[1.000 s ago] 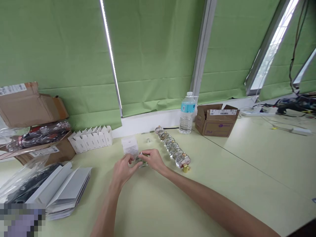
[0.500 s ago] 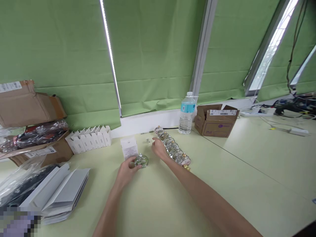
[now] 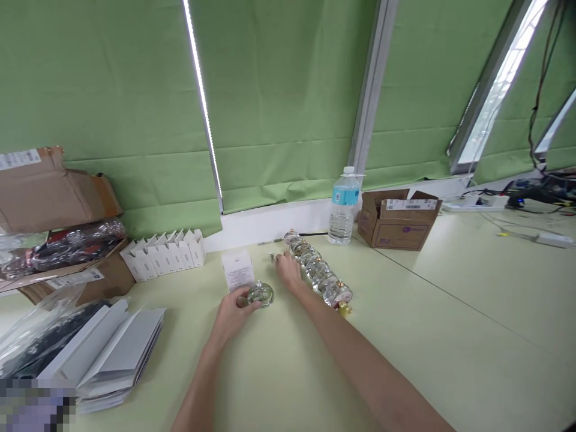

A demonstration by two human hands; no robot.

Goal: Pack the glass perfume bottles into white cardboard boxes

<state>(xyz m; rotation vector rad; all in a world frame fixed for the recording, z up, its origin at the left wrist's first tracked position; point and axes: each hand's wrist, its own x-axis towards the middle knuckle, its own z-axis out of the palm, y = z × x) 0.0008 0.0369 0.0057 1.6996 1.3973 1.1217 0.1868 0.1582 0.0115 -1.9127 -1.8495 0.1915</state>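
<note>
My left hand [image 3: 234,309] has its thumb and fingers closed round the left side of a round clear glass perfume bottle [image 3: 261,294], which stands upright on the table with its nozzle bare. Farther back, my right hand [image 3: 288,271] rests low over the table with its fingers curled together. Just left of those fingertips is a small clear cap [image 3: 271,257]; whether they grip it I cannot tell. A row of similar glass bottles [image 3: 320,270] runs along the right side of this hand. At the row's near end lies a gold-coloured piece [image 3: 344,309].
A white printed carton [image 3: 237,270] stands behind the held bottle. To the left are several small white boxes [image 3: 162,258], flat white cartons [image 3: 121,354] and cardboard boxes [image 3: 58,198]. A water bottle [image 3: 344,207] and an open brown box [image 3: 399,222] stand at the back right.
My right hand has drawn closer to the small clear cap, and its fingers are more curled and pointing down. The left hand stays on the perfume bottle. The view has shifted slightly.
</note>
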